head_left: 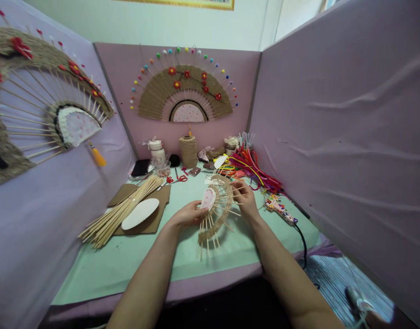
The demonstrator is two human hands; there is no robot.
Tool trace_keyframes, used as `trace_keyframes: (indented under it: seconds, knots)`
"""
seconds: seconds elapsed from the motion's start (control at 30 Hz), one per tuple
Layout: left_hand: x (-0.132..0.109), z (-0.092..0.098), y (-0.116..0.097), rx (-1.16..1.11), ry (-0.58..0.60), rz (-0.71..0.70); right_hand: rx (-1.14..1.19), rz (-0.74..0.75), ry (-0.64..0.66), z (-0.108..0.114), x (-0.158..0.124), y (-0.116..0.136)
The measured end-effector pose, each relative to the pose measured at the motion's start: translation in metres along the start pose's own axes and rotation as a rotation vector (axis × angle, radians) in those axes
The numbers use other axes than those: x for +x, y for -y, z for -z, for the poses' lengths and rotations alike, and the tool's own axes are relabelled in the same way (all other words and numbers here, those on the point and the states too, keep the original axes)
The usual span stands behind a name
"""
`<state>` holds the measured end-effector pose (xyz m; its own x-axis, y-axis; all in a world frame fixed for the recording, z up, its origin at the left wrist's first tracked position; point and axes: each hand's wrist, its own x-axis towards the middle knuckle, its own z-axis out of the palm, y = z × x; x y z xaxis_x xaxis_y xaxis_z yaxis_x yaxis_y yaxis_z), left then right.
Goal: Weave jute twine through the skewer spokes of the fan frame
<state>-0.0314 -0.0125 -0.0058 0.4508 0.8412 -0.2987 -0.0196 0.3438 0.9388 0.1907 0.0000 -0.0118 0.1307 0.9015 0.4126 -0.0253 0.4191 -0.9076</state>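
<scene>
A small fan of thin wooden sticks [226, 201], woven with a band of brown twine, is held up over the middle of the table. My left hand [191, 213] grips it by its half-round white base [208, 198] with pink specks, the thumb lying on the front. At the fan's upper right edge, my right hand [244, 197] has its fingers closed near the stick ends and the twine. Whether those fingers pinch twine or a stick is hard to make out. Bare stick tips stick out past the twine band all along the outer edge.
On the left, a bundle of sticks [128, 208] and a white oval card [140, 214] lie on cardboard [164, 205]. A patterned glue gun [280, 210] with a black cord lies right. Behind stand a twine spool [188, 152], red-handled scissors [182, 178] and colourful pipe cleaners [256, 169].
</scene>
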Motion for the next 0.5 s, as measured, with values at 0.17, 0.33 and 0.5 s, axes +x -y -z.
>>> trace_keyframes:
  seconds: [0.17,0.33,0.5]
  knots:
    - [-0.012,0.01,-0.011,0.174,-0.311,-0.226,-0.01,0.024,0.012,0.0,0.002,-0.007]
    - [-0.029,0.019,-0.02,0.022,-0.14,-0.218,-0.006,0.011,0.05,-0.001,0.001,-0.004]
    - [-0.022,0.005,-0.027,0.075,-0.169,-0.242,0.013,0.009,0.052,-0.002,-0.001,-0.002]
